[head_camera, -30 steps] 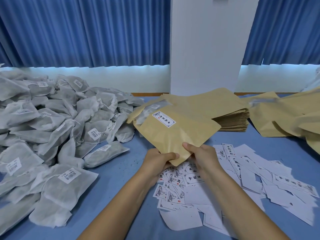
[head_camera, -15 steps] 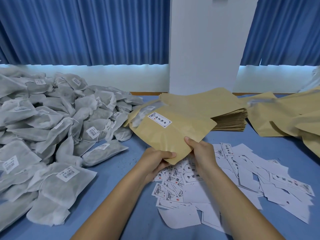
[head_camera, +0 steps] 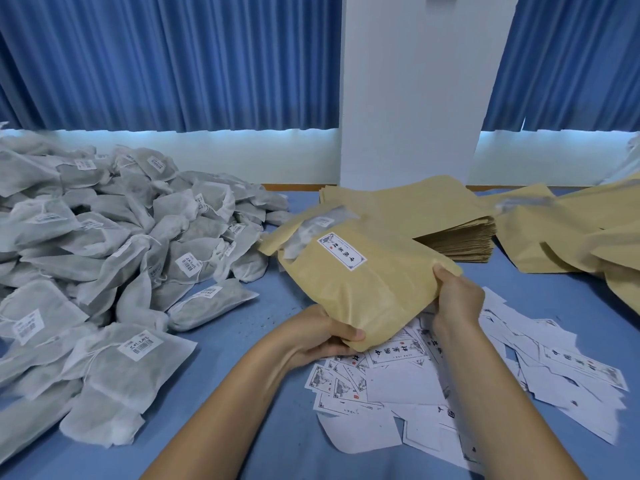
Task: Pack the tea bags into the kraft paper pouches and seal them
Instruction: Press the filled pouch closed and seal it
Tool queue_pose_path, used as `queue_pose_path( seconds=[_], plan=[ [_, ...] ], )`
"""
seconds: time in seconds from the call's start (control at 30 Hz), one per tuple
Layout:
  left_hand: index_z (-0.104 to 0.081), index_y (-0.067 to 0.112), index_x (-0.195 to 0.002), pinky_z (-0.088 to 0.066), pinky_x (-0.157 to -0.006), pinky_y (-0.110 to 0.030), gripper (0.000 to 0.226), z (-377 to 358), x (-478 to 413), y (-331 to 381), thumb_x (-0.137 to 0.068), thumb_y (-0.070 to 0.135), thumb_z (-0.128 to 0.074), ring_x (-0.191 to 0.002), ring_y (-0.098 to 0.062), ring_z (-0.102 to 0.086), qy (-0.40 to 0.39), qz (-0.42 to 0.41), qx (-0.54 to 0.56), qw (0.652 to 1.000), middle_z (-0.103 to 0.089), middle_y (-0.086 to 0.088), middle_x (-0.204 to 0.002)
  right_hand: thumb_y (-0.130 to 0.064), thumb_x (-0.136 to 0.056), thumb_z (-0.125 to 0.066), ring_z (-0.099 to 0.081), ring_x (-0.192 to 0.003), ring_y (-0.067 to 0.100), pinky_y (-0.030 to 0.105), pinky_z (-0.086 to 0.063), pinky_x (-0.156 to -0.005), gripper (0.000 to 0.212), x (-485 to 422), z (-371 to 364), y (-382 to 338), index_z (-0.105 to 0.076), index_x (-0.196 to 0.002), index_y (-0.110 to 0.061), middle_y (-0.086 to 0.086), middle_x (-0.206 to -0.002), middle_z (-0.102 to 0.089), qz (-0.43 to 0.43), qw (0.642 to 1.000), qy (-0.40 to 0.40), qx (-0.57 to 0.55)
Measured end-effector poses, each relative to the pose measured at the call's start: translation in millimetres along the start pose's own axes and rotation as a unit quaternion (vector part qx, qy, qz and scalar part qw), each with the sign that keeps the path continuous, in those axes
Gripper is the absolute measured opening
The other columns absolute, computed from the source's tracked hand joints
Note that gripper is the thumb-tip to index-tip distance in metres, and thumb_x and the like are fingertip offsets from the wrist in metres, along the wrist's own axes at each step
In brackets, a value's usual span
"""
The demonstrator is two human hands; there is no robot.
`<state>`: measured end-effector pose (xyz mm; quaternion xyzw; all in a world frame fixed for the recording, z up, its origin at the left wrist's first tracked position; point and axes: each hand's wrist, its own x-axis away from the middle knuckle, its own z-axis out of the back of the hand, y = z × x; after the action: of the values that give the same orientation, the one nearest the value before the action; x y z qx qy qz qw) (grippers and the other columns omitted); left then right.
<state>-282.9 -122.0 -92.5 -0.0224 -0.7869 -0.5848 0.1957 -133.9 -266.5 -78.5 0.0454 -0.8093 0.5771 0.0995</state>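
A kraft paper pouch point(head_camera: 360, 292) with a white printed label point(head_camera: 341, 251) and a clear window strip is held above the blue table, tilted up and away to the left. My left hand point(head_camera: 322, 332) grips its near bottom corner. My right hand point(head_camera: 457, 296) grips its right edge. The pouch looks bulged, but I cannot see what is inside. A big heap of grey-white mesh tea bags point(head_camera: 114, 258) with barcode stickers covers the table's left side.
A neat stack of flat kraft pouches point(head_camera: 443, 220) lies behind the held one. More kraft pouches point(head_camera: 571, 237) spread at the right. Loose white label sheets point(head_camera: 450, 375) litter the blue table point(head_camera: 263, 427) under my hands. A white pillar and blue curtains stand behind.
The pouch has swung a little to the left and its right edge has risen. My right hand has moved up along that edge; my left hand keeps the bottom corner.
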Motion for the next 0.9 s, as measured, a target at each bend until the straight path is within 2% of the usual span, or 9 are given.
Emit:
queue_pose_path(
  seconds=[0.17, 0.2, 0.23, 0.27, 0.3, 0.4, 0.6, 0.8, 0.9],
  plan=[
    [-0.062, 0.005, -0.107, -0.059, -0.074, -0.031, 0.027, 8, 9, 2, -0.084, -0.010, -0.063, -0.089, -0.021, -0.071, -0.067, 0.032, -0.029, 0.997, -0.074, -0.008, -0.096, -0.010, -0.088, -0.066, -0.056, -0.071, 0.020, 0.035, -0.050, -0.068, 0.022, 0, 1, -2, -0.058, -0.067, -0.008, 0.003, -0.070, -0.058, 0.015, 1.000, 0.011, 0.015],
    [-0.060, 0.004, -0.110, -0.059, -0.074, -0.031, 0.026, 11, 11, 3, -0.086, -0.007, -0.062, -0.091, -0.022, -0.071, -0.088, 0.041, -0.029, 0.995, -0.073, -0.009, -0.099, -0.010, -0.088, -0.065, -0.037, -0.073, 0.014, 0.035, -0.049, -0.072, 0.018, -2, 1, -2, -0.059, -0.072, -0.003, 0.005, -0.074, -0.060, 0.019, 0.999, 0.009, 0.036],
    [-0.058, 0.002, -0.113, -0.059, -0.074, -0.034, 0.026, 15, 11, 5, -0.087, -0.002, -0.061, -0.093, -0.025, -0.071, -0.096, 0.042, -0.006, 0.994, -0.072, -0.012, -0.102, -0.010, -0.089, -0.065, -0.035, -0.110, 0.018, 0.037, -0.049, -0.079, 0.015, -4, 1, -3, -0.061, -0.078, 0.001, 0.009, -0.081, -0.062, 0.019, 0.998, 0.002, 0.062],
    [-0.056, 0.000, -0.117, -0.059, -0.074, -0.038, 0.029, 21, 9, 10, -0.088, 0.005, -0.060, -0.094, -0.028, -0.070, -0.080, 0.032, 0.051, 0.995, -0.071, -0.016, -0.106, -0.010, -0.089, -0.064, -0.040, -0.079, 0.018, 0.039, -0.049, -0.084, 0.012, -7, 1, -4, -0.061, -0.082, 0.000, 0.013, -0.086, -0.063, 0.012, 0.996, -0.017, 0.083],
    [-0.055, 0.000, -0.120, -0.059, -0.073, -0.041, 0.034, 29, 7, 16, -0.088, 0.013, -0.060, -0.093, -0.029, -0.070, -0.045, 0.009, 0.133, 0.990, -0.070, -0.019, -0.108, -0.010, -0.091, -0.062, -0.059, -0.093, 0.028, 0.043, -0.050, -0.089, 0.007, -10, 3, -5, -0.061, -0.088, -0.003, 0.015, -0.095, -0.064, -0.001, 0.994, -0.047, 0.098],
    [-0.059, 0.007, -0.123, -0.058, -0.066, -0.038, 0.040, 59, 5, 34, -0.095, 0.035, -0.054, -0.086, -0.025, -0.071, 0.074, -0.087, 0.304, 0.946, -0.072, -0.015, -0.103, -0.007, -0.097, -0.050, -0.059, -0.095, 0.030, 0.040, -0.052, -0.077, 0.016, -16, 8, -10, -0.057, -0.110, -0.001, 0.017, -0.107, -0.062, -0.051, 0.978, -0.167, 0.112],
    [-0.062, 0.006, -0.107, -0.056, -0.059, -0.036, 0.022, 73, 11, 36, -0.098, 0.021, -0.049, -0.064, -0.024, -0.072, 0.180, -0.121, 0.280, 0.935, -0.073, -0.014, -0.077, -0.007, -0.094, -0.057, -0.070, -0.080, 0.024, 0.029, -0.056, -0.057, 0.020, 3, 19, -15, -0.060, -0.112, 0.001, 0.016, -0.094, -0.072, -0.120, 0.928, -0.339, 0.098],
    [-0.062, 0.006, -0.113, -0.057, -0.061, -0.033, 0.024, 28, 0, 77, -0.099, 0.023, -0.050, -0.071, -0.022, -0.070, 0.173, -0.176, 0.224, 0.943, -0.071, -0.012, -0.091, -0.001, -0.092, -0.052, -0.062, -0.072, 0.027, 0.035, -0.053, -0.051, 0.015, 11, 33, -36, -0.063, -0.091, -0.011, 0.013, -0.085, -0.066, 0.038, 0.972, -0.157, 0.173],
    [-0.060, 0.007, -0.119, -0.058, -0.067, -0.033, 0.029, -21, -16, 97, -0.101, 0.025, -0.046, -0.079, -0.021, -0.069, 0.115, -0.203, 0.196, 0.952, -0.070, -0.012, -0.098, 0.002, -0.088, -0.052, -0.062, -0.075, 0.037, 0.055, -0.054, -0.073, 0.012, 3, 60, -53, -0.062, -0.083, -0.002, 0.021, -0.086, -0.065, 0.062, 0.984, -0.058, 0.159]
  ],
)
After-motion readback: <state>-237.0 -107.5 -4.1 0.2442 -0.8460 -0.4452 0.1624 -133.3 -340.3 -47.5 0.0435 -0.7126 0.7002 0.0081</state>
